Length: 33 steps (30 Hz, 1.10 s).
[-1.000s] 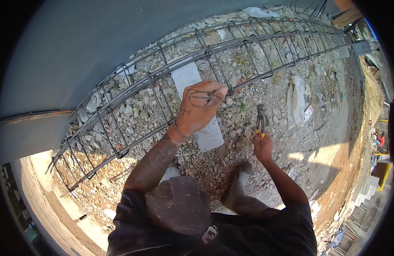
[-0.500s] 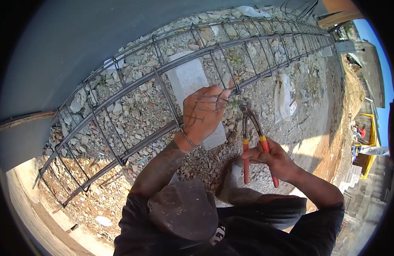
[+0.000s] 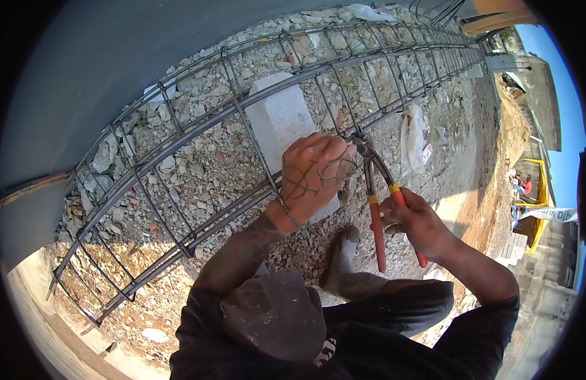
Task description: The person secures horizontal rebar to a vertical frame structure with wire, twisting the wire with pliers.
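Note:
My left hand (image 3: 315, 174) is closed beside the near bar of a rebar cage (image 3: 229, 111), holding a thin loop of tie wire (image 3: 343, 174). In my right hand (image 3: 416, 225) are pincers (image 3: 376, 168) with red and yellow handles, which stand apart. The pincers' jaws are at the near bar, where a stirrup crosses it, just right of my left fingertips. Whether the jaws grip the wire there is too small to tell. My left fingertips are partly hidden behind the hand.
Under the cage lie rubble (image 3: 198, 152) and a pale block (image 3: 280, 114). A grey wall (image 3: 115, 57) runs along the far side. White plastic (image 3: 414, 139) lies to the right. My shoe (image 3: 343, 253) stands on the stones. A person in red (image 3: 526, 185) is far off by a yellow frame.
The pincers' jaws have moved up and left onto the bar by the stirrup. My left hand has shifted slightly right and still has the wire loop.

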Tool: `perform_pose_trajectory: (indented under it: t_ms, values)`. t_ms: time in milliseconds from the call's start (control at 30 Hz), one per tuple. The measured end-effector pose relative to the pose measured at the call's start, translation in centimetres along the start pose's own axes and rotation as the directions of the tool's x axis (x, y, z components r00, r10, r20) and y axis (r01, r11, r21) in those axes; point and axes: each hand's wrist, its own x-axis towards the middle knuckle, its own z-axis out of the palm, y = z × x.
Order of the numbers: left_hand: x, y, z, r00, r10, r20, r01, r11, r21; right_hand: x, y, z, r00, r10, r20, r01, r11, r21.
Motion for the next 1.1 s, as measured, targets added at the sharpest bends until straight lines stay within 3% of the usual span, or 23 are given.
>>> perform_pose_trajectory:
  t_ms: [167, 233, 300, 433, 500, 567, 633, 700, 833, 1000, 1067, 1100]
  values:
    - [-0.2, -0.1, 0.0, 0.997, 0.082, -0.002, -0.082, 0.996, 0.042, -0.2, -1.5, -0.7, 0.994, 0.099, -0.048, -0.101, 0.994, -0.049]
    - [-0.1, 0.3, -0.3, 0.996, -0.017, 0.087, 0.015, 0.999, 0.028, -0.5, -2.4, -1.0, 0.992, 0.122, -0.034, -0.123, 0.992, -0.013]
    - [-0.3, 0.2, -0.8, 0.994, 0.024, 0.108, -0.027, 0.999, 0.023, -0.2, -2.3, -1.6, 0.994, 0.109, -0.012, -0.109, 0.973, -0.206]
    - [-0.3, -0.6, -1.9, 0.968, 0.106, 0.227, -0.112, 0.994, 0.015, -0.6, -4.0, -2.1, 0.986, 0.158, 0.061, -0.146, 0.974, -0.175]
    - [-0.1, -0.7, -1.9, 0.963, 0.143, 0.229, -0.153, 0.988, 0.025, -0.5, -3.5, -2.8, 0.988, 0.134, 0.073, -0.113, 0.965, -0.237]
    - [0.1, -0.6, -1.8, 0.959, 0.189, 0.211, -0.199, 0.979, 0.031, -0.4, -2.8, -3.0, 0.998, 0.03, 0.063, -0.021, 0.99, -0.139]
    - [0.2, -0.6, -1.9, 0.962, 0.125, 0.242, -0.137, 0.99, 0.033, 0.1, -1.8, -3.4, 0.993, 0.034, 0.109, -0.019, 0.99, -0.139]
    - [0.0, -0.5, -1.9, 0.967, 0.122, 0.225, -0.137, 0.989, 0.053, 0.3, -0.8, -2.9, 0.994, -0.012, 0.107, 0.005, 0.998, 0.064]
    - [-0.2, 0.1, -1.7, 0.973, 0.082, 0.214, -0.1, 0.992, 0.073, 1.1, 1.2, -2.3, 0.99, -0.058, 0.131, 0.037, 0.987, 0.154]
    - [-0.9, -0.2, -1.1, 0.979, 0.147, 0.14, -0.163, 0.98, 0.116, 1.3, 1.6, -1.6, 0.991, -0.112, 0.076, 0.104, 0.99, 0.096]
    - [-0.9, -0.2, -1.3, 0.977, 0.172, 0.124, -0.189, 0.971, 0.146, 1.6, 1.4, -2.0, 0.994, -0.078, 0.081, 0.085, 0.992, -0.091]
    - [-0.6, -0.1, -1.8, 0.96, 0.164, 0.226, -0.198, 0.97, 0.139, 1.6, 1.2, -2.4, 0.993, -0.088, 0.085, 0.095, 0.992, -0.088]
